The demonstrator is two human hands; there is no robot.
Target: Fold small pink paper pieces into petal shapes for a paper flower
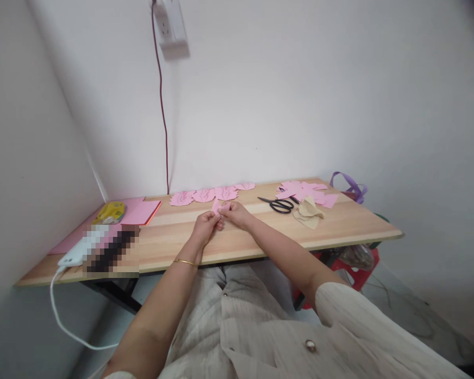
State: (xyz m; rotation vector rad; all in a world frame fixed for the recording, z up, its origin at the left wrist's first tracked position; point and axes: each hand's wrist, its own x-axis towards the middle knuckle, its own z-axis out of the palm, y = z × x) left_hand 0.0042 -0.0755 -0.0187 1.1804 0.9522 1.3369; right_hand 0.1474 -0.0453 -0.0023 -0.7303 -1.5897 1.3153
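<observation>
Two hands pinch a small folded piece of pink paper over the wooden tabletop.
The pink paper (216,205) sits between the fingertips, at one o'clock from the left hand (206,226) and ten o'clock from the right hand (237,215); each hand has thumb and fingers closed on it. Measured from the paper, the row of pink cut-outs (203,196) lies near at eleven to one o'clock, the black-handled scissors (282,206) at three, the stacked sheets (140,211) at nine.
</observation>
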